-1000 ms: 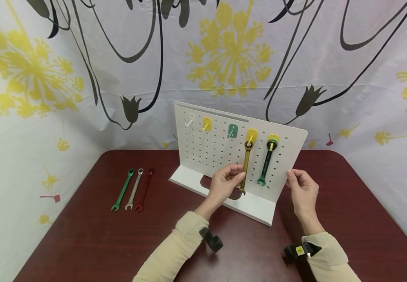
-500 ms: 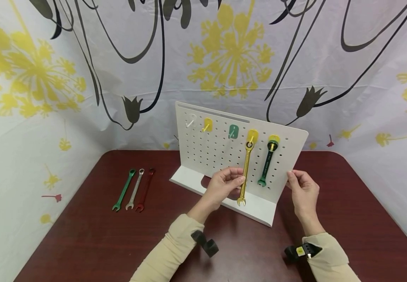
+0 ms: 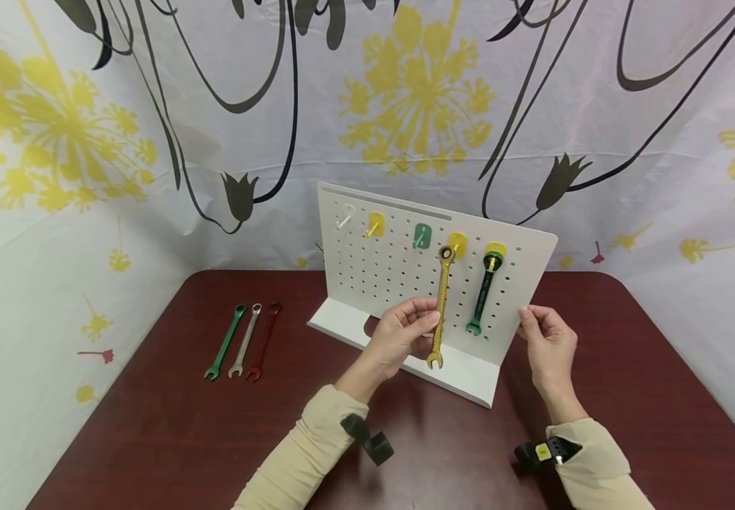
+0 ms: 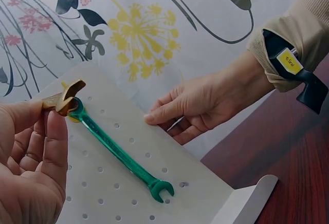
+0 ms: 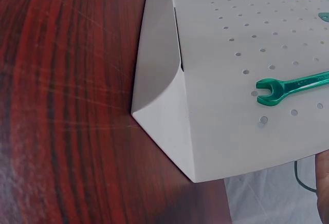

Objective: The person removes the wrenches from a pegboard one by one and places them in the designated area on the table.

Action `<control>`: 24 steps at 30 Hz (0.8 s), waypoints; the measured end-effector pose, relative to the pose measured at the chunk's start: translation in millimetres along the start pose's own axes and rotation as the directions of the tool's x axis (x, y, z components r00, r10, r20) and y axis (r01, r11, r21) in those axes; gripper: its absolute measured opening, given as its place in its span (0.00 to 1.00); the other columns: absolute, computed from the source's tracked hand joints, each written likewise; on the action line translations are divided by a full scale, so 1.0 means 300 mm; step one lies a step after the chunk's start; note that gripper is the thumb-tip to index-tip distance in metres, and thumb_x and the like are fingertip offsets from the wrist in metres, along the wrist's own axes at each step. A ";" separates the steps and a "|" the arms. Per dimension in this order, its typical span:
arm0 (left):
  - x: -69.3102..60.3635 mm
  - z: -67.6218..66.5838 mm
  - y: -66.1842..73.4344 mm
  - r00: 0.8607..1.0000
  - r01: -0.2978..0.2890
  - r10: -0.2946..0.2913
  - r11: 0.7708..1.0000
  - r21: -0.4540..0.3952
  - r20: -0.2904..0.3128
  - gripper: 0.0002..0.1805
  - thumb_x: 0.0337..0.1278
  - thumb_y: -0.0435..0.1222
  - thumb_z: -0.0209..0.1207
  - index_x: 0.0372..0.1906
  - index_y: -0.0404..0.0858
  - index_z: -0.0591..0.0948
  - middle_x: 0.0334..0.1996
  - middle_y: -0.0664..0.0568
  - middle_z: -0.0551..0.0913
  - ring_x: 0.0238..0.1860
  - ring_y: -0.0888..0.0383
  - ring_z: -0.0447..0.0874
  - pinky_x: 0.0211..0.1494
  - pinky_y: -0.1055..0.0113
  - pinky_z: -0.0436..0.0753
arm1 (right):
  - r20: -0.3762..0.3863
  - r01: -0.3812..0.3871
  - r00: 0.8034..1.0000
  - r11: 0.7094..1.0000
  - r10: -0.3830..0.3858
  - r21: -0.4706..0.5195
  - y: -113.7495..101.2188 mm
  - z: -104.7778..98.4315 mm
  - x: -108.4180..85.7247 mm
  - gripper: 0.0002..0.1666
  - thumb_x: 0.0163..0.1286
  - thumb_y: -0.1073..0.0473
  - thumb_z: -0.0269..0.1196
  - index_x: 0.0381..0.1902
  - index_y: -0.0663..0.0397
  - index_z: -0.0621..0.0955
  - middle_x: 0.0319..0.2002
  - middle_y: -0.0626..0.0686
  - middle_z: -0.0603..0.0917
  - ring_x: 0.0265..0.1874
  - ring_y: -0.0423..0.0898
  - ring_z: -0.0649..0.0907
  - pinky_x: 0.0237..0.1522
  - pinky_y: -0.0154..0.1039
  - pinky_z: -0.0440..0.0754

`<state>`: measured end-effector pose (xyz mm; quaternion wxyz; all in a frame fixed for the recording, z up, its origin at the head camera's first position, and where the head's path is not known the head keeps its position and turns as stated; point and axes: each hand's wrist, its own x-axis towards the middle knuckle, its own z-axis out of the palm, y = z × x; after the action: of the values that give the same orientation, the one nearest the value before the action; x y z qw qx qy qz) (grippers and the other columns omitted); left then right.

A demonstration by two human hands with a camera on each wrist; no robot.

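My left hand (image 3: pixel 399 333) pinches a gold wrench (image 3: pixel 442 304) at mid-shaft, in front of the white pegboard (image 3: pixel 380 269). The wrench's ring end stands just left of a yellow hook (image 3: pixel 459 244), off it as seen from the head. In the left wrist view the gold wrench (image 4: pixel 65 99) points its open jaw toward the camera, between thumb and fingers of the left hand (image 4: pixel 31 157). My right hand (image 3: pixel 549 350) pinches the board's right edge. A green wrench (image 3: pixel 482 297) hangs from the rightmost hook; its lower end (image 5: pixel 272 91) shows in the right wrist view.
Green (image 3: pixel 225 343), silver (image 3: pixel 245 341) and red (image 3: pixel 263 343) wrenches lie side by side on the dark red table (image 3: pixel 170 439), left of the board. A white hook (image 3: pixel 345 216), another yellow hook (image 3: pixel 375 224) and a green hook (image 3: pixel 422 236) hold nothing.
The gold wrench's ring end has come off in front of its yellow hook and shifted slightly left and up, with my left hand. The right hand has stayed at the board's edge.
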<state>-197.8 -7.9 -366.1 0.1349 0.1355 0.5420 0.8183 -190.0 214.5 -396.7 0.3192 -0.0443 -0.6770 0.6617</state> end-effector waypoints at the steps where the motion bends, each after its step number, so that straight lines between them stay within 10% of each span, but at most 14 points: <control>1: -0.001 0.000 0.001 1.000 -0.002 0.002 1.000 -0.006 0.001 0.10 0.61 0.25 0.54 0.46 0.31 0.78 0.28 0.60 0.80 0.28 0.67 0.78 0.28 0.77 0.78 | -0.001 0.000 1.000 1.000 0.000 -0.001 0.009 -0.002 0.003 0.06 0.64 0.69 0.61 0.33 0.72 0.79 0.25 0.43 0.83 0.25 0.32 0.81 0.31 0.24 0.81; 24: -0.066 -0.124 -0.005 0.999 0.010 -0.010 1.000 0.028 -0.031 0.10 0.59 0.25 0.55 0.37 0.44 0.79 0.30 0.59 0.80 0.30 0.66 0.80 0.34 0.75 0.81 | -0.007 -0.015 1.000 1.000 0.015 -0.006 0.042 -0.009 0.016 0.03 0.64 0.68 0.61 0.33 0.65 0.81 0.26 0.39 0.83 0.25 0.31 0.81 0.31 0.22 0.80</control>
<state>-193.2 -46.3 -383.1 0.1288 0.1221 0.5559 0.8121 -197.1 220.7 -406.8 0.3166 -0.0526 -0.6774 0.6619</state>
